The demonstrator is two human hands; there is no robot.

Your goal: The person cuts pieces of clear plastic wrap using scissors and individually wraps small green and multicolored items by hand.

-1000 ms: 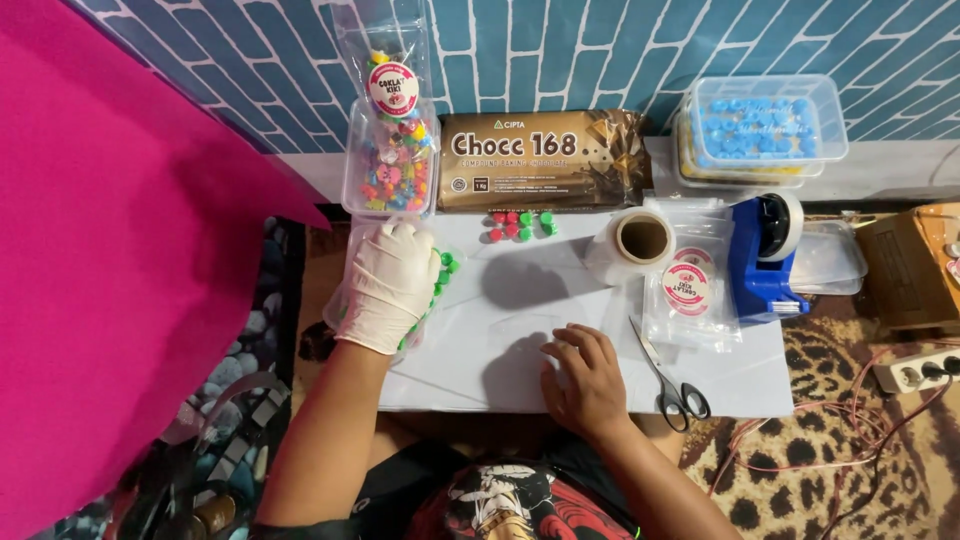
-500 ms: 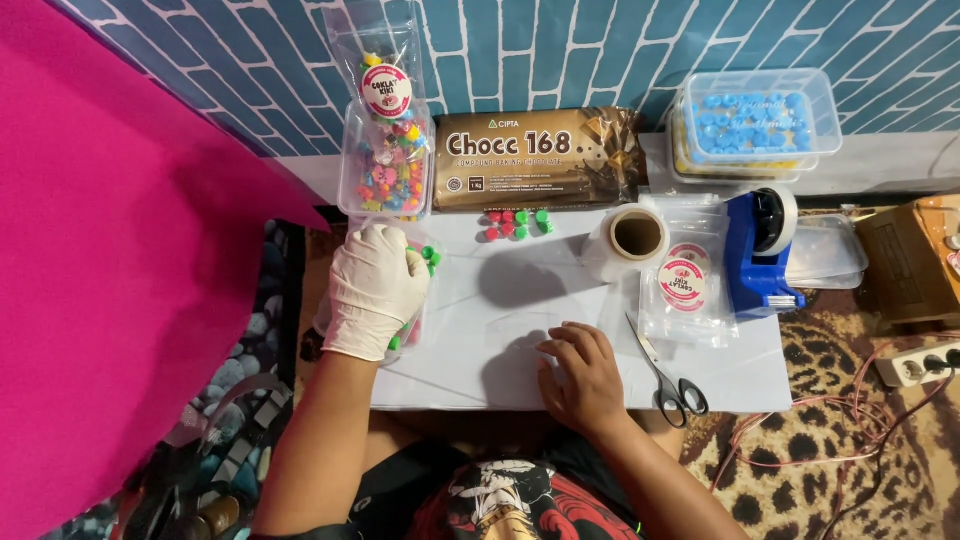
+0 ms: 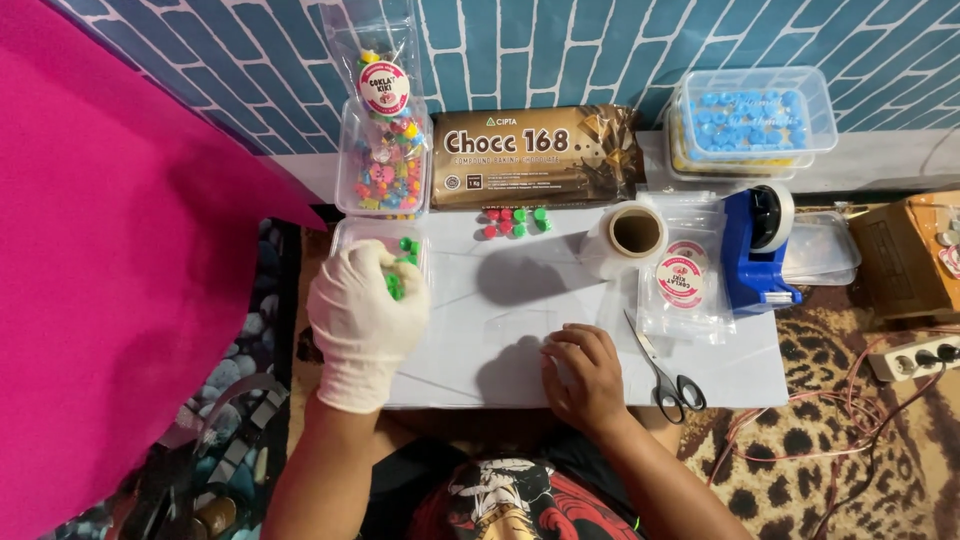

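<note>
candies: small green round sweets [image 3: 396, 285] bunched in the left hand, some spilling into the clear shallow plastic tray [image 3: 350, 235] under it at the near-left corner of the white table top [image 3: 470, 350]
left hand: white-gloved left hand [image 3: 365, 320], fingers curled loosely round the green sweets, grasping them; palm down, hovering over the tray, wrist coming in from the near-left
right hand: bare right hand [image 3: 588, 375], flat on the table near the front edge, fingers spread and slightly bent, pressing what looks like a clear flat plastic bag [image 3: 520, 325]; holds nothing lifted
step: judged mid pick-up, sweets gathered out of the tray, bag pinned down and waiting
next move calls for: bag mouth opened by the bare hand, gloved hand carried right without dropping loose pieces
nearby: red and green sweets [image 3: 512, 222] in a small heap beyond; roll of clear film [image 3: 628, 238]; scissors with black handles [image 3: 668, 375] just right of the bare hand
further: clear tub of mixed coloured sweets [image 3: 385, 165], brown chocolate block pack [image 3: 535, 158], blue tape dispenser [image 3: 755, 250], stickered clear pouches [image 3: 682, 285], lidded box of blue pieces [image 3: 750, 120]
</note>
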